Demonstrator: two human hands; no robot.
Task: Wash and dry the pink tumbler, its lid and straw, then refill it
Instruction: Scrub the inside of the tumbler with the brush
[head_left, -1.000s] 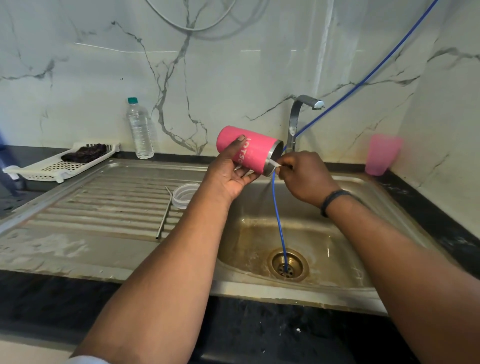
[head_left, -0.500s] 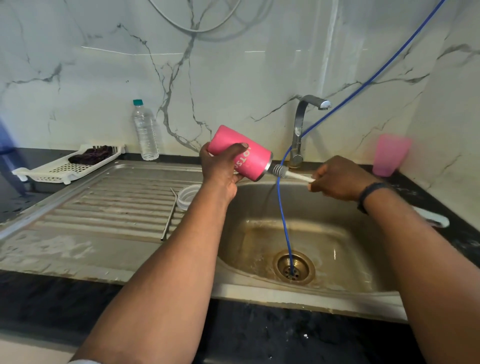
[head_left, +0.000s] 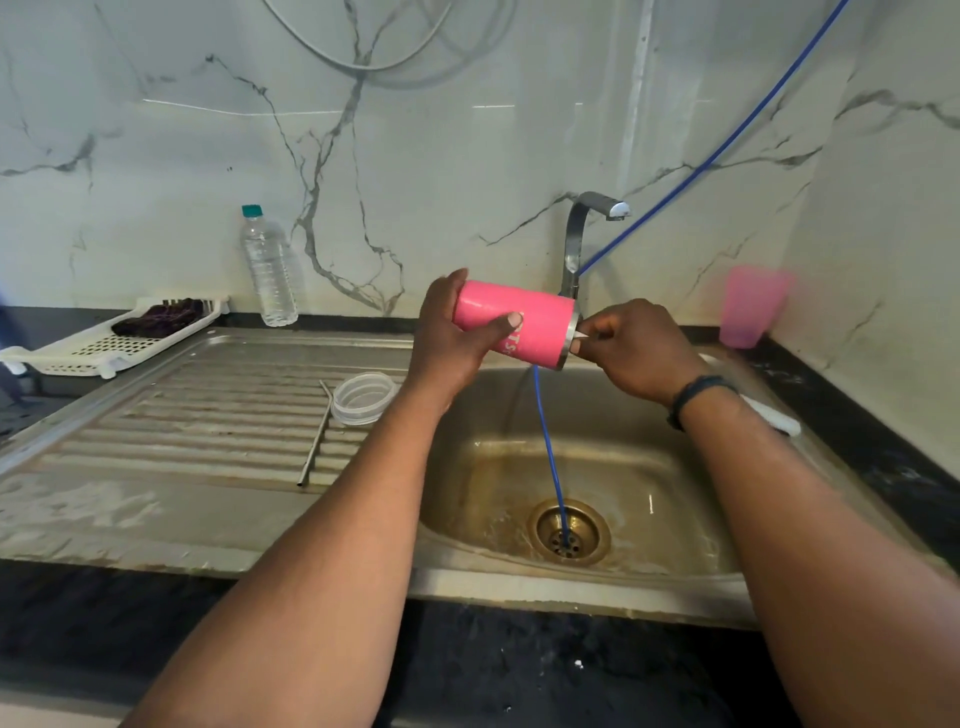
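One tumbler (head_left: 514, 325), one lid (head_left: 363, 398), one straw (head_left: 313, 435), one bottle (head_left: 268, 266), one cup (head_left: 751, 305), one tray (head_left: 98, 347), one tap (head_left: 587, 234), one blue hose (head_left: 549, 441) and two hands are shown at a steel sink (head_left: 597, 587).

The tumbler is held on its side above the basin, just in front of the tap's stem, its open mouth facing right and tipped slightly down. Its body is bright pink with white lettering, partly covered by the thumb; the rim is bare steel. The left hand (head_left: 452, 340) is clamped around the tumbler's base half, thumb across the front. The right hand (head_left: 631, 345) is closed at the mouth, pinching a thin white handle (head_left: 583, 336) whose far end runs inside the tumbler; what is on that end cannot be seen.

The clear lid lies flat on the ribbed drainboard, left of the basin, with the metal straw just beside it, lying along the ribs. The bottle stands upright against the marble wall behind the drainboard. The white tray, holding a dark cloth (head_left: 158, 317), sits at far left. The pink cup stands at the right back corner, blurred. The hose descends from upper right, passes behind the tumbler and enters the drain (head_left: 567, 531).
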